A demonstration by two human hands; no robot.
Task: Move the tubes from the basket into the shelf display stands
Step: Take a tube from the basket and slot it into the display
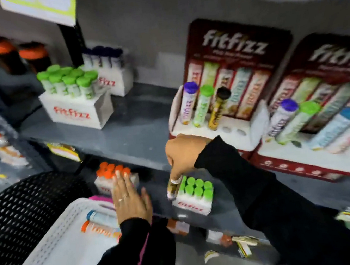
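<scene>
— Tubes [102, 223], where are they lying?
— Lying in the white basket [58, 241], under the flat, spread left hand [131, 199].
— Right hand [182, 153]?
— Its grip is pinching one blurred tube [172, 188] beside the green-capped box [194, 195].

On the upper shelf [138, 123], two display stands sit side by side at the right, the nearer stand [210, 128] left of the second stand [314, 152]; tubes stand in the front holes of each. Two boxes of tubes sit at the left, one box [76, 108] in front of the other [114, 78]. On the lower shelf, a box of tubes [193, 199] lies right of another [114, 179]. The basket [58, 241] sits below left, with tubes [99, 223] lying in it.
</scene>
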